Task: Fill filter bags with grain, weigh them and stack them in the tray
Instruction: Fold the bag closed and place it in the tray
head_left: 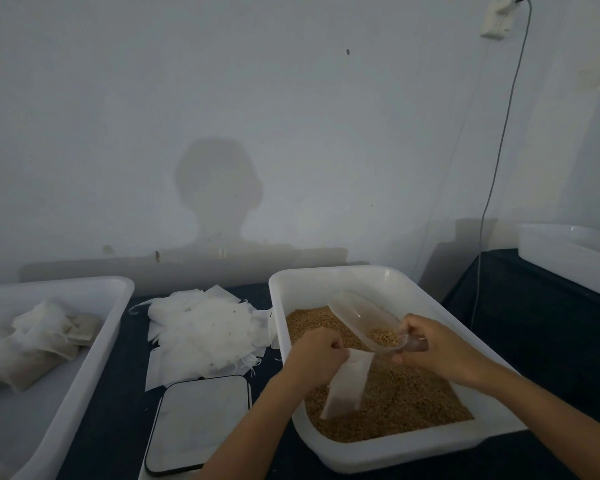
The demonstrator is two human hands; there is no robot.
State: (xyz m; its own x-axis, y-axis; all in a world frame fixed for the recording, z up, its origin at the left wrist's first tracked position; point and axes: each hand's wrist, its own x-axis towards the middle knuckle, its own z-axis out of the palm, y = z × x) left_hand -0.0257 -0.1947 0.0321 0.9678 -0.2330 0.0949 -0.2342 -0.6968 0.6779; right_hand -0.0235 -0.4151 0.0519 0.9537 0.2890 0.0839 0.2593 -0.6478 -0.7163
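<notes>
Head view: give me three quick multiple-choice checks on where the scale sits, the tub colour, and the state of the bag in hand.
1. Where is the scale?
A. Inside the grain tub
B. On the dark table, between the two tubs
C. In the tray on the left

2. What colour is the grain tub?
A. White
B. Blue
C. Black

3. What state is the filter bag in?
A. Lying on the scale
B. Stacked in the left tray
C. Held over the grain by the left hand

Answers: 1 B, it lies on the table in front of the pile of empty bags. 2 A, its walls are white. 3 C, while the right hand holds the clear scoop with grain.
</notes>
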